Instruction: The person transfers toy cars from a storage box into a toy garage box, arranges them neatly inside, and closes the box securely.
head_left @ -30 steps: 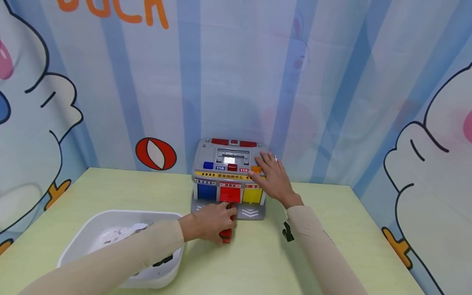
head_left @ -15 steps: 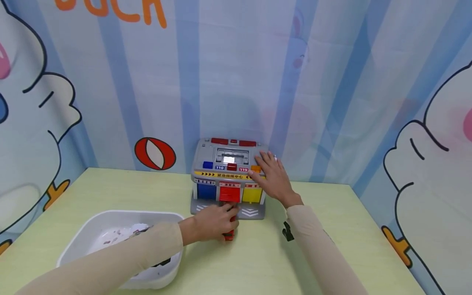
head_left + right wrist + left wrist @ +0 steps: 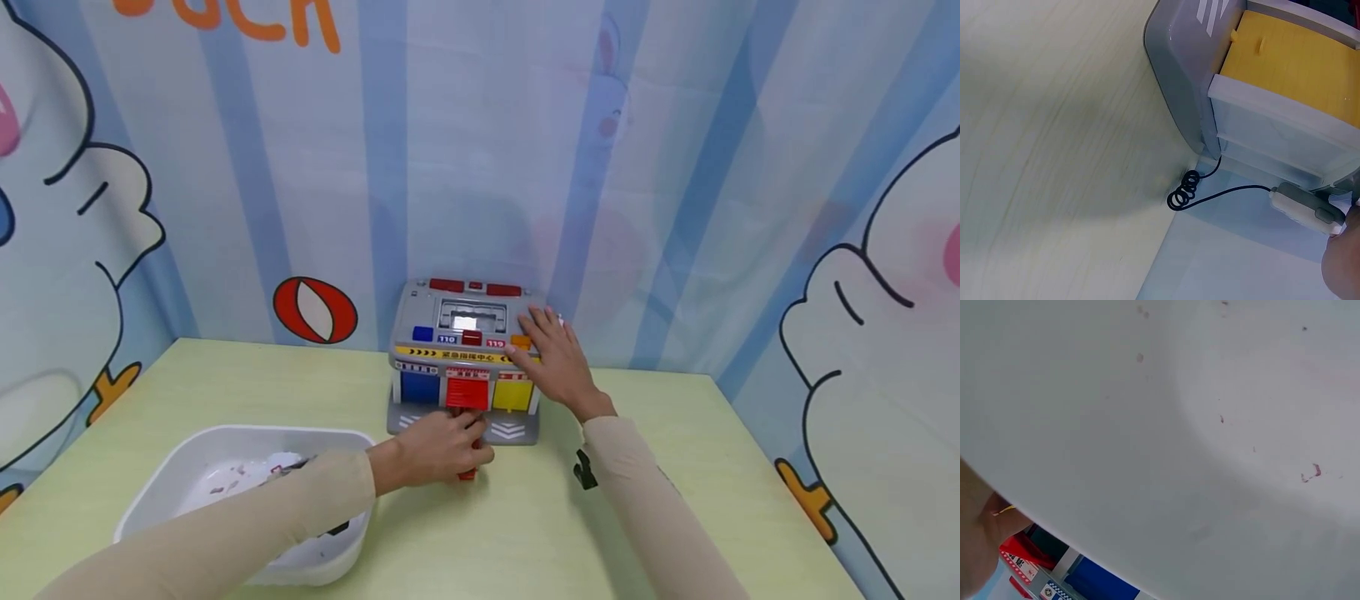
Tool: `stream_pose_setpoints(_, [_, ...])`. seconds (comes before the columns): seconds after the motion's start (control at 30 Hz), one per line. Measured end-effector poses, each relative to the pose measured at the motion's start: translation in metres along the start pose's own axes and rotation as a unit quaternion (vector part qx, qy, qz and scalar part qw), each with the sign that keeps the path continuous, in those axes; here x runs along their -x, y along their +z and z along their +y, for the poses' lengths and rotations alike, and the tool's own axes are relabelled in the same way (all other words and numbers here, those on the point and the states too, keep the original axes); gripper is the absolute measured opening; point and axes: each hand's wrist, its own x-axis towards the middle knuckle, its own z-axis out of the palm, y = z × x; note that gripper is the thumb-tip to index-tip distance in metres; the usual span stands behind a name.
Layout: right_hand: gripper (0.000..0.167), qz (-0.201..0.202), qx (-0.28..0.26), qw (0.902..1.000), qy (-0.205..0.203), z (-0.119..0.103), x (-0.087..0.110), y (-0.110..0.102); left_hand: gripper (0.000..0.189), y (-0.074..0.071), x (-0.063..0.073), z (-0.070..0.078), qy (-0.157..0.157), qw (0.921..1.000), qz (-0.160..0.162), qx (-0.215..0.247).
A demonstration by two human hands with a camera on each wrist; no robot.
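A grey toy rescue station with blue, red and yellow doors stands at the back of the table. My left hand grips a red toy car at the station's middle bay, fingers hiding most of it. The red door hangs above the car's front; in the left wrist view the red door tilts outward over a dark opening. My right hand rests on the roof's right corner, fingers extended. Beside it, in the right wrist view, a toy handset hangs at the station's side on a black coiled cord.
A white plastic basin with small items inside stands left of the station, under my left forearm. The basin's wall fills most of the left wrist view. A printed curtain hangs right behind the table.
My left hand has pushed the red toy car forward toward the middle bay, so less of it shows in front of my fingers. My right hand has stayed on the roof.
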Motion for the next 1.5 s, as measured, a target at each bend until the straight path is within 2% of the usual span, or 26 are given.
stream_pose_setpoints(0.47, [0.071,0.000,-0.012,0.9999,0.006,-0.0015,0.0009,-0.0003,0.038,0.0012,0.0006,-0.0011,0.013,0.9986,0.010,-0.050])
stream_pose_setpoints(0.77, [0.070,0.002,-0.009,0.9999,0.009,0.0001,0.0020,0.0014,0.041,0.0016,0.0005,-0.0018,0.019,0.9986,0.007,-0.049])
stream_pose_setpoints(1.0, [0.070,0.000,-0.012,0.9999,0.010,0.0001,0.0028,0.0008,0.041,0.0047,-0.0025,-0.0027,-0.002,0.9997,0.009,-0.022])
stream_pose_setpoints(1.17, [0.071,0.000,-0.016,0.9998,0.007,-0.0014,0.0024,-0.0014,0.039,0.0030,-0.0038,-0.0037,-0.005,0.9998,0.006,-0.016])
stream_pose_setpoints(1.5, [0.070,0.004,-0.020,0.9998,0.009,-0.0028,0.0019,-0.0017,0.043,0.0008,-0.0056,-0.0023,0.053,0.9947,0.005,-0.088])
